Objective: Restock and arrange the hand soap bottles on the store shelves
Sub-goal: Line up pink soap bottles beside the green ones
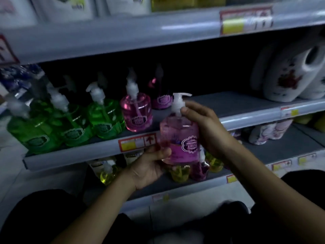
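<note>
Head view: in the middle of the frame the left hand (149, 166) curls its fingers round the bottom of the pink soap bottle (179, 138), and the right hand (202, 127) holds it with bent fingers, thumb by the white pump (179, 101). Green bottles (105, 118) and two pink bottles (136, 111) already stand at the left of the middle shelf (228, 103). I think this one must go beside them, where there is room.

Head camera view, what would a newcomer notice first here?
The pink soap bottle held up mid-frame: the left hand grips its base, the right hand holds its pump neck. Behind it to the left, bright green bottles line the middle shelf.
</note>
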